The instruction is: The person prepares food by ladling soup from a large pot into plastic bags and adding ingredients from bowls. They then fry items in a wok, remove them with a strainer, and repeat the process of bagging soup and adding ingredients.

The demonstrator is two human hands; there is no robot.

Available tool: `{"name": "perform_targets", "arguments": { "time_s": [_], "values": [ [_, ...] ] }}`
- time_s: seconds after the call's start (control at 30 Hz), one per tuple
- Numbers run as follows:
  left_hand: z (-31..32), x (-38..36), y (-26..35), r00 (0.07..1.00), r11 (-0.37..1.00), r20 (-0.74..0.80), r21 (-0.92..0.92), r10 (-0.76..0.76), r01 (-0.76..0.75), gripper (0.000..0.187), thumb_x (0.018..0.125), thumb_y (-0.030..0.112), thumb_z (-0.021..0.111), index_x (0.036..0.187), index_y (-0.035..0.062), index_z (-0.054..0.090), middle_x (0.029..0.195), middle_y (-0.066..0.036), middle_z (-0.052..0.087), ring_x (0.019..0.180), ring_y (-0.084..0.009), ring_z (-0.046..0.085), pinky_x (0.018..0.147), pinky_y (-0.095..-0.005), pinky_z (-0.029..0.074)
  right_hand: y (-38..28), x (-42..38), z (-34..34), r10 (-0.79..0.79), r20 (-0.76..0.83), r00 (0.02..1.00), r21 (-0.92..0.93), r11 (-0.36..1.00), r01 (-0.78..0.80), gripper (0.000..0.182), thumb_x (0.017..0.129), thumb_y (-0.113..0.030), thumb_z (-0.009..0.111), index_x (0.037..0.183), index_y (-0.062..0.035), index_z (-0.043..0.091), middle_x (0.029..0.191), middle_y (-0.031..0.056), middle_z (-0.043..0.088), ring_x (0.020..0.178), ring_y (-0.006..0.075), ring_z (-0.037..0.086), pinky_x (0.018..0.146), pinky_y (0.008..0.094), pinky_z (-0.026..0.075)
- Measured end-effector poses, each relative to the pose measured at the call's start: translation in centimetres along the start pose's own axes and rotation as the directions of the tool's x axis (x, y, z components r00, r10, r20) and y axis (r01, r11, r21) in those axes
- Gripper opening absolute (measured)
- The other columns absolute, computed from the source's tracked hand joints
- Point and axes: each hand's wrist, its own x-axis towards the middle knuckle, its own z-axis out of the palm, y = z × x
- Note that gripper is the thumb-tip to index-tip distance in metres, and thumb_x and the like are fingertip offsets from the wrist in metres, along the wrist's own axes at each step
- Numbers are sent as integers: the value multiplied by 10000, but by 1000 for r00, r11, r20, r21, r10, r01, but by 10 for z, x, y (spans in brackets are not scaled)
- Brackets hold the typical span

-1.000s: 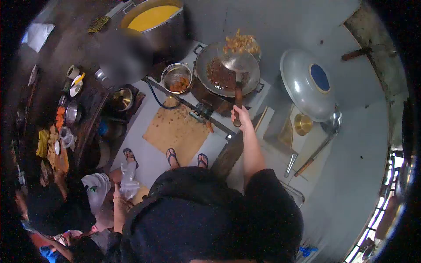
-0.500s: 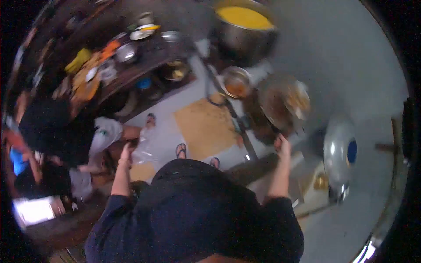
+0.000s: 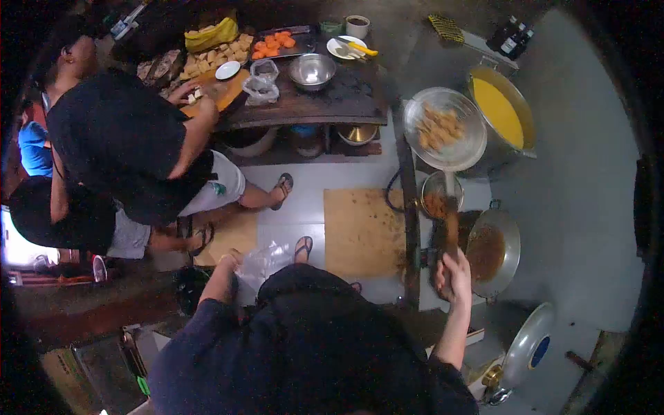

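Note:
A long-handled strainer holding browned fried pieces is raised beside the big pot of yellow liquid. My right hand is closed round the end of its handle. Close to that hand lies a wok with brown contents. A small metal bowl with orange-brown food sits under the handle. My left hand, fingers closed, grips a clear plastic bag that hangs low over the floor.
A co-worker cuts white pieces on a board at the dark table, among a metal bowl, carrots and a plate with a yellow knife. Another person is at left. A large lid stands lower right.
My view has turned and become sharper. The strainer with the fried pieces has moved away from above the wok to beside the big pot. Both hands keep their holds.

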Motion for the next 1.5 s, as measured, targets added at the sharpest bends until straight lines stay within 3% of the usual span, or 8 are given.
{"name": "perform_targets", "arguments": {
  "time_s": [0.3,0.63,0.83,0.93,1.3,1.4,1.43,1.5],
  "values": [
    [-22,32,-85,999,965,-16,260,33,-27,344,736,165,453,1049,62,552,1002,-94,551,930,-235,507,820,-328,405,-38,187,171,-167,214,962,-299,927,227,358,818,-57,509,1148,-8,380,597,48,491,402,128,455,375,257,379],
    [2,44,-164,988,846,145,520,54,-123,347,761,230,437,1033,66,577,1081,-122,555,1034,-258,502,885,-334,394,-36,244,235,-320,154,935,-549,759,350,424,793,-46,534,1194,-53,397,591,35,501,395,104,446,360,246,357],
    [-21,37,-105,972,924,188,329,141,-198,316,761,255,459,978,75,602,1038,-104,588,1015,-261,521,866,-323,410,-20,249,245,-417,78,906,-721,603,340,465,772,-89,580,1197,-93,392,720,158,577,501,250,562,501,357,451],
    [-49,30,-74,965,900,139,352,221,-257,286,744,258,477,904,71,622,973,-111,606,946,-271,551,823,-336,431,2,262,242,-555,151,818,-779,442,444,478,759,-72,553,1197,-112,365,846,245,577,753,436,552,664,469,451],
    [-25,73,-141,980,888,64,415,187,-197,247,724,213,490,844,54,635,909,-143,617,869,-293,586,771,-360,461,43,269,254,-590,97,801,-816,414,404,585,741,-81,554,1263,-181,308,773,254,578,721,443,546,642,509,435],
    [2,94,-177,948,850,5,442,318,-287,237,719,201,494,828,49,639,891,-152,620,848,-299,595,757,-366,469,43,268,254,-619,62,783,-741,496,451,576,735,-88,572,1252,-164,331,845,264,569,781,451,534,667,504,435],
    [5,98,-185,938,946,-148,136,315,-296,250,726,201,488,854,42,633,910,-161,615,866,-307,588,767,-371,464,44,268,249,-629,57,775,-679,545,492,569,735,-89,577,1247,-163,341,885,265,565,798,456,529,675,501,434],
    [-17,94,-158,980,952,-4,236,200,-194,227,725,187,497,846,46,627,885,-143,606,832,-284,577,734,-358,458,53,278,234,-601,39,799,-623,610,489,549,752,-123,602,1236,-99,345,868,207,596,732,383,578,628,432,457]
  ]
}}
